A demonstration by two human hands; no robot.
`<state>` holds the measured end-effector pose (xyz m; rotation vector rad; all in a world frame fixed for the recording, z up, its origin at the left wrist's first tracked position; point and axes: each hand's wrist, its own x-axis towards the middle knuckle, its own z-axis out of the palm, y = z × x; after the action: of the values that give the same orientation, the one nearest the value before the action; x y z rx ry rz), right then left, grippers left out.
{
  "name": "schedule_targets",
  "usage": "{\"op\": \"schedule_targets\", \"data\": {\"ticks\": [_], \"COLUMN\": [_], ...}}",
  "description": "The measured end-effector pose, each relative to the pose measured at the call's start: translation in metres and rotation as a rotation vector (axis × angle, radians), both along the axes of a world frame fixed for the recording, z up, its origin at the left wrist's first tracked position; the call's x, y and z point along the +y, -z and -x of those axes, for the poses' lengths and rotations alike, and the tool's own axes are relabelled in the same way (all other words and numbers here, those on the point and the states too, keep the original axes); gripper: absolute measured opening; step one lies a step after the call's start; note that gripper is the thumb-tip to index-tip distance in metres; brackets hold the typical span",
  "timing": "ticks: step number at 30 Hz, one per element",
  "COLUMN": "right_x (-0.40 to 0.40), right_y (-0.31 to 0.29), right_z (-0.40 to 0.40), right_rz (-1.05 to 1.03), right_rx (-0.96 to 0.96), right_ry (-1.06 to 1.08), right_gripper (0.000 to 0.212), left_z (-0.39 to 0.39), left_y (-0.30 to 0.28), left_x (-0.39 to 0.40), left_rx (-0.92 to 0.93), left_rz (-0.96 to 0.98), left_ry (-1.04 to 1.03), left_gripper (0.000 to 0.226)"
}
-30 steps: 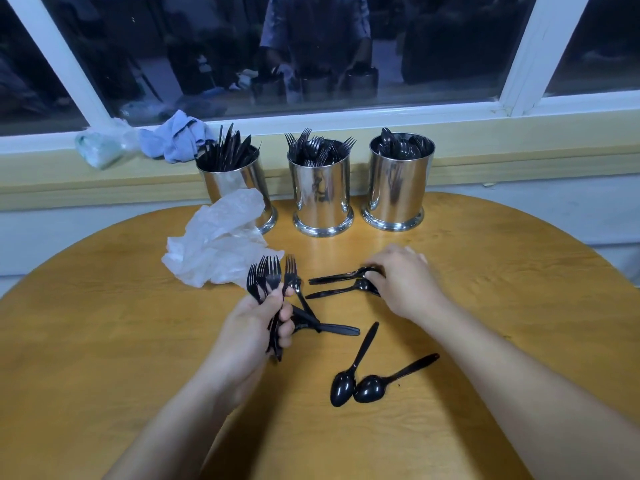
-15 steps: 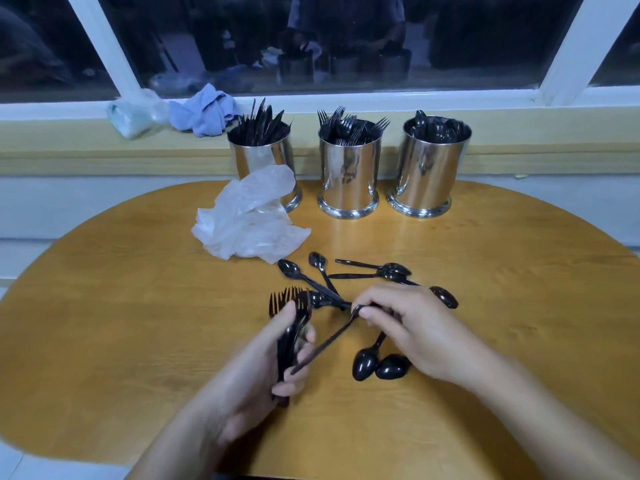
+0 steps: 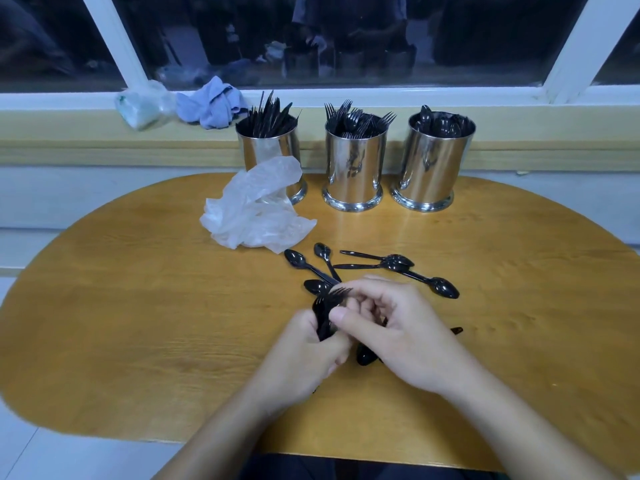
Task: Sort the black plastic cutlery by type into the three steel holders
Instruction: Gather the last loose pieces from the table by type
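left hand [image 3: 304,355]: fingers curled round a bundle of black forks [image 3: 327,311], tines up, angled right
right hand [image 3: 398,330]: fingers bent, tips meeting the fork bundle by the left thumb; whether it pinches a fork, cannot tell
loose spoons [image 3: 398,265]: scattered on the counter [image 3: 138,323] just beyond the hands; one bowl [image 3: 365,356] shows under the right hand
holders: left holder [image 3: 268,147] has knives, middle holder [image 3: 355,161] forks, right holder [image 3: 434,157] spoons; in a row at the far counter edge
plastic bag [image 3: 252,213]: crumpled, touching the left holder's front
writing: none readable
open room: bare counter wide on the left and right; near edge close under the forearms
sill: blue cloth [image 3: 211,103], clear bag [image 3: 143,105]
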<state>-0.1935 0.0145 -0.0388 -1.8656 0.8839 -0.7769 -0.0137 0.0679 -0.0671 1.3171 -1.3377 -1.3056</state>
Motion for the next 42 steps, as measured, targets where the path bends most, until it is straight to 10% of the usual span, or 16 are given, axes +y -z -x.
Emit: {"op": "schedule_targets", "data": {"ticks": [8, 17, 23, 30, 35, 42], "right_x": [0.009, 0.007, 0.004, -0.007, -0.002, -0.020], "right_y": [0.001, 0.013, 0.014, -0.003, 0.003, -0.005], "right_z": [-0.012, -0.018, -0.013, -0.002, -0.021, -0.017], "right_rz": [0.379, 0.227, 0.011, -0.102, -0.509, -0.408], "right_rx": [0.285, 0.067, 0.005, -0.126, -0.556, -0.400], "right_ry": [0.028, 0.088, 0.129, 0.234, 0.325, 0.363], "right_gripper": [0.023, 0.012, 0.014, 0.009, 0.026, 0.012], "left_z": [0.008, 0.013, -0.001, -0.019, 0.003, 0.009], "left_y": [0.015, 0.024, 0.026, 0.016, 0.018, 0.000], "left_x": [-0.002, 0.005, 0.009, 0.006, -0.003, -0.020], "left_rx": [-0.206, -0.157, -0.072, 0.124, 0.300, 0.194], "left_rz": [0.149, 0.161, 0.140, 0.011, 0.015, 0.044], "left_ry": [-0.054, -0.276, -0.147, -0.137, -0.299, -0.239], "left_gripper": [0.022, 0.042, 0.002, 0.043, 0.039, 0.037]}}
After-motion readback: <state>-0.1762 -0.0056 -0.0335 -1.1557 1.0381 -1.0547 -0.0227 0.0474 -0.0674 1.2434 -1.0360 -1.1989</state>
